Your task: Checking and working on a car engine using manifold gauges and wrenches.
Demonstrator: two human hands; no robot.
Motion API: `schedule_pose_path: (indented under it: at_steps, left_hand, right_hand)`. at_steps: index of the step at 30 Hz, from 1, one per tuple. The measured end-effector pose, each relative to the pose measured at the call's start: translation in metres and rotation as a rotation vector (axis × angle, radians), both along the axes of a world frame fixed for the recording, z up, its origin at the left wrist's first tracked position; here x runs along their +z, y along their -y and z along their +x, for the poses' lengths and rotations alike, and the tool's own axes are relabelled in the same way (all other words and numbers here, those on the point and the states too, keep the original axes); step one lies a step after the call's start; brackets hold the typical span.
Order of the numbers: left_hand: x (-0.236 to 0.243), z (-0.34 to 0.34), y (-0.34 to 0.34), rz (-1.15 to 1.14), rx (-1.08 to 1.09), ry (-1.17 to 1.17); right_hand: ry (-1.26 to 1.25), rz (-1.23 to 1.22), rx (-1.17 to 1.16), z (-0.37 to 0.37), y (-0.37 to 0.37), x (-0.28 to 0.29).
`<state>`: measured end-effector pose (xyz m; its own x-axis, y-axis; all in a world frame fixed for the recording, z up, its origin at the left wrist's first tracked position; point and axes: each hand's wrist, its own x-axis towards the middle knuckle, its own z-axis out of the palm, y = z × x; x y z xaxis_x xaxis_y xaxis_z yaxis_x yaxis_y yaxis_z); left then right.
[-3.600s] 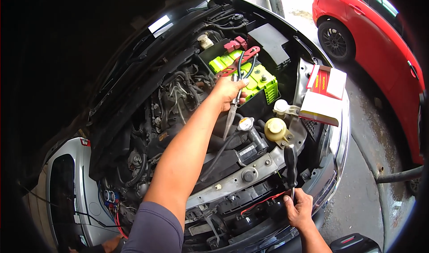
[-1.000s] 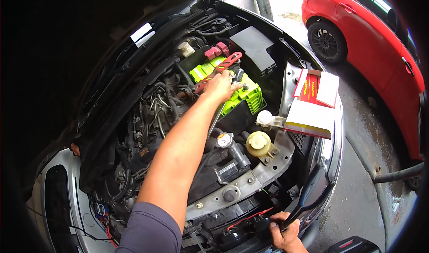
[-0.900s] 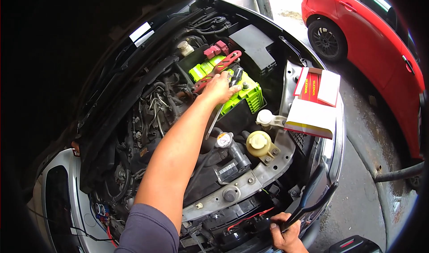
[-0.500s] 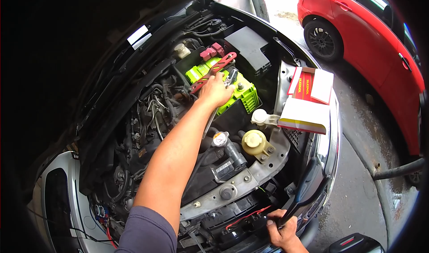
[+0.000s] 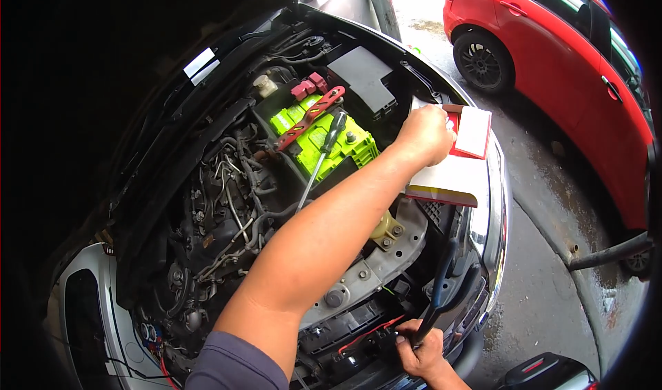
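Both hands are busy: nearest, the right hand (image 5: 422,354) grips dark-handled pliers (image 5: 439,288), while the left hand (image 5: 427,136) curls at the open box (image 5: 448,176) on the car's (image 5: 410,231) front corner, its hold hidden. A light touch should keep that box from sliding; leftward, a screwdriver (image 5: 334,133) lies partly on the green battery (image 5: 360,153).
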<state>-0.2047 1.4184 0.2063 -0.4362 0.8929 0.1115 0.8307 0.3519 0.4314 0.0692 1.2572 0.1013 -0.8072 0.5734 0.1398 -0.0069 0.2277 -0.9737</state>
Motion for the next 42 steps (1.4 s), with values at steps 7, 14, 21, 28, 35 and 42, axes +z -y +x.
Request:
schedule_pose_path:
  at_steps: [7, 14, 21, 28, 35, 42]
  left_hand:
    - [-0.03, 0.016, -0.019, 0.154, 0.075, 0.037]
    - [-0.019, 0.011, -0.006, 0.129, 0.053, 0.153]
    - [-0.01, 0.012, 0.04, 0.353, 0.023, 0.476]
    - [-0.027, 0.127, 0.216, 0.581, 0.218, 0.715]
    - [-0.024, 0.245, 0.365, 0.52, 0.26, 0.721]
    - [-0.008, 0.296, 0.465, 0.389, 0.658, 0.547]
  right_hand:
    - [-0.014, -0.007, -0.012, 0.001, -0.001, -0.001]
    - [0.004, -0.039, -0.001, 0.001, -0.002, 0.003]
    - [0.022, 0.028, -0.018, 0.005, 0.0, 0.001]
    - [-0.09, -0.57, 0.036, 0.006, 0.019, -0.009]
    - [-0.16, -0.372, 0.166, 0.008, 0.076, 0.025]
    - [-0.022, -0.004, 0.467, 0.034, 0.16, 0.109]
